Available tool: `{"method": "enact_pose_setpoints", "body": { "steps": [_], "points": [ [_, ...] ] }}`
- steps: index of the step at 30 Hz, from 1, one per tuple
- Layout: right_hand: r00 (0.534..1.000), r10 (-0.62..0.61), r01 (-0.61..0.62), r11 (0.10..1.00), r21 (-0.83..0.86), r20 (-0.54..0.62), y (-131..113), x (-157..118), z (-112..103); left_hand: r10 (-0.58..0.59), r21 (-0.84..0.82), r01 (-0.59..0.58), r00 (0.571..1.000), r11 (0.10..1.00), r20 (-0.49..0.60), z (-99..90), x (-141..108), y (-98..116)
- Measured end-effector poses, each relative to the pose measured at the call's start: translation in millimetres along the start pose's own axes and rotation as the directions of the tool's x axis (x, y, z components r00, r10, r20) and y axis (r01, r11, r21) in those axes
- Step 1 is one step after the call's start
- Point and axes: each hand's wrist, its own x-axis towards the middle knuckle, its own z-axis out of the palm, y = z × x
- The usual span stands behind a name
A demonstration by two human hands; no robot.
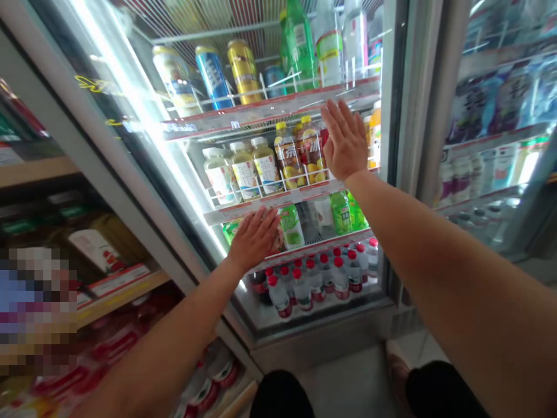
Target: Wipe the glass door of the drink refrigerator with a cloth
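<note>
Both my arms reach toward a lit glass-fronted drinks cooler [300, 107]. My left hand [256, 239] is flat with its fingers extended, in front of the lower shelf near a green and white carton [291, 226]. Higher and to the right, my right hand [346, 141] has its palm toward the cooler and its fingers up, beside yellow-capped tea bottles [288, 155]. Neither hand holds anything. Whether the palms touch the glass cannot be told. White-capped bottles [244, 169] stand left of the tea. Above are a blue can [213, 75], a gold can [244, 69] and a green bottle [301, 43].
Red-capped water bottles [302, 289] fill the cooler's bottom. On the left, a wooden-edged shelf [126, 290] holds large bottles. Another cooler with drinks [496, 104] stands at the right, past a metal frame [420, 116]. Dark-clothed knees [282, 396] and a foot show below.
</note>
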Motion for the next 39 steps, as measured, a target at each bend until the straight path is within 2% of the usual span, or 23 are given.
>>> {"method": "enact_pose_setpoints", "body": {
  "steps": [3,5,7,9,11,13,16,18,19,21,23,25,27,30,34,36,39],
  "points": [
    [1.0,0.008,-0.008,1.0,0.013,0.014,-1,0,-1,0.088,0.036,-0.088,0.996,0.995,0.008,-10.0,17,-25],
    [1.0,0.01,-0.011,1.0,0.029,0.026,-1,0,-2,0.067,0.037,-0.066,0.998,0.997,-0.006,-15.9,36,-50],
    [0.999,0.014,-0.015,0.999,0.04,0.032,-2,-1,-2,-0.012,0.02,0.013,0.998,1.0,-0.066,-20.6,59,-78],
    [0.999,0.016,-0.018,0.999,0.038,0.033,-2,-1,-3,-0.164,-0.024,0.162,0.982,0.987,-0.095,-24.3,87,-104],
    [0.999,0.019,-0.02,0.999,0.032,0.032,-2,0,-3,-0.306,-0.082,0.297,0.942,0.951,-0.135,-26.8,116,-123],
    [0.999,0.017,-0.018,0.999,0.027,0.033,-2,0,-3,-0.418,-0.126,0.402,0.896,0.907,-0.148,-27.2,143,-130],
    [0.999,0.016,-0.017,1.0,0.021,0.041,-2,0,-3,-0.524,-0.11,0.513,0.842,0.851,-0.126,-21.4,167,-116],
    [0.999,0.018,-0.019,1.0,0.017,0.047,-2,1,-3,-0.515,-0.101,0.506,0.85,0.857,-0.112,-13.4,168,-91],
    [0.999,0.02,-0.021,1.0,0.014,0.047,-2,1,-3,-0.48,-0.105,0.47,0.87,0.876,-0.109,-8.5,163,-76],
    [0.999,0.02,-0.021,1.0,0.01,0.043,-2,1,-3,-0.351,-0.11,0.339,0.93,0.934,-0.107,1.4,148,-43],
    [0.999,0.018,-0.018,1.0,0.007,0.037,-2,1,-3,-0.216,-0.101,0.205,0.97,0.973,-0.113,9.8,127,-12],
    [0.999,0.013,-0.013,1.0,0.003,0.035,-2,1,-2,-0.066,-0.095,0.058,0.994,0.994,-0.088,15.5,108,12],
    [0.999,0.006,-0.006,1.0,-0.008,0.032,-1,0,-2,0.057,-0.094,-0.062,0.997,0.994,-0.048,18.6,95,26],
    [1.0,0.005,-0.005,1.0,-0.004,0.029,-1,0,-2,0.182,-0.114,-0.183,0.983,0.976,-0.023,19.9,92,25],
    [0.999,0.014,-0.015,1.0,0.016,0.037,-2,0,-2,0.321,-0.141,-0.319,0.947,0.937,-0.004,15.6,118,-3],
    [0.999,0.02,-0.021,1.0,0.017,0.041,-2,1,-2,0.302,-0.149,-0.294,0.952,0.944,0.036,9.5,140,-22],
    [0.998,0.028,-0.029,0.999,0.023,0.053,-2,2,-2,0.142,-0.173,-0.127,0.987,0.977,0.081,-3.5,178,-54]
  ]
}}
